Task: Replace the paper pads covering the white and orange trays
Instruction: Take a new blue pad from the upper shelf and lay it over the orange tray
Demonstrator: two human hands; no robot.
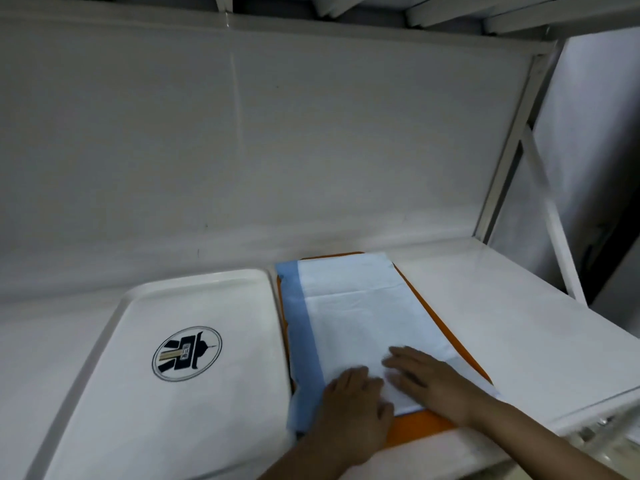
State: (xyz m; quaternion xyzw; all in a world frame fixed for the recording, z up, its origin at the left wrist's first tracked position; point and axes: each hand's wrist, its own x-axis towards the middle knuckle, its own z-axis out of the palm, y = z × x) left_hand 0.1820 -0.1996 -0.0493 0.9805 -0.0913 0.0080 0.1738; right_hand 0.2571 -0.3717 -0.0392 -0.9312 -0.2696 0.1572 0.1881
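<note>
White tray: rectangular white plastic tray with round dark logo, bare, lying flat on left of worktop.
Orange tray: rectangular orange plastic tray, just right of white tray, rim visible along right and near edges.
Paper pad: pale blue-white paper pad with darker blue border strip, laid over orange tray, left strip overhanging towards white tray.
Left hand: flat on near end of pad, fingers straight, pressing, grip holding nothing.
Right hand: flat on pad beside left hand, fingers spread, grip holding nothing.
Worktop: glossy white worktop against white back panel.
</note>
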